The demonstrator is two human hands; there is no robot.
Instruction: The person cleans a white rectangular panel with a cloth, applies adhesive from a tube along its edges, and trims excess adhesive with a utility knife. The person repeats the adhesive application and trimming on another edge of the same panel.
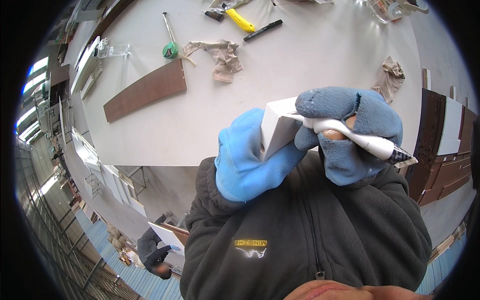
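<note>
My left hand (242, 157), in a light blue glove, is closed around a white board (278, 129) held up in front of my chest. Its narrow end faces up toward me. In my right hand (332, 102), wearing a worn grey-blue glove with holes where fingers show through, is a white squeeze tube (376, 145). The tube's thin nozzle points left and meets or nearly meets the board's edge; exact contact is hard to tell. The tube's crimped dark end sticks out on the right. Gloves cover much of the board's far part.
On the pale table (135, 142) lie a brown board (147, 91), a green tape measure (170, 50), crumpled rags (225, 60), a yellow knife (240, 20) and a black marker (263, 30). A clear jug (384, 10) stands far right. Brown panels (432, 145) stand at right. Another person (150, 247) handles panels lower left.
</note>
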